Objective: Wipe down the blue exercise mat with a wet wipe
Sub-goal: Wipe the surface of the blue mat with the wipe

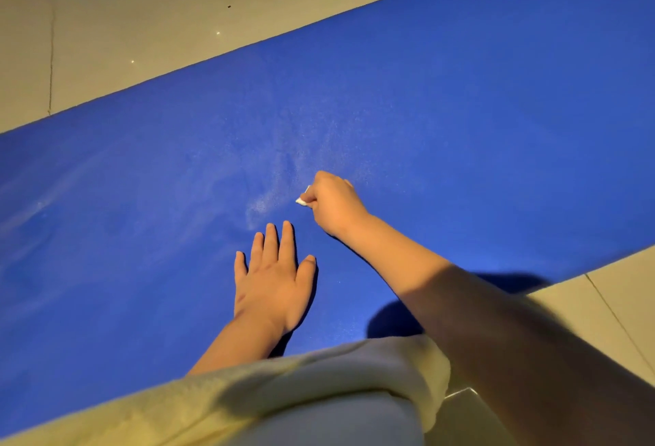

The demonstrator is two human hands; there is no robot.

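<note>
Gripping a small white wet wipe (302,199), the right hand (331,202) faces pale smears leftward along the blue mat (460,108), left hand (273,279) flat, fingers straight.

Left hand (271,280) flat on mat (460,108), right hand (333,202) with wipe (301,200) just beyond

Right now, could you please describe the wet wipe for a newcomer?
The blue exercise mat crosses the tiled floor. Near its middle the right hand grips the wet wipe, the only white scrap there, peeking from the fist.
</note>
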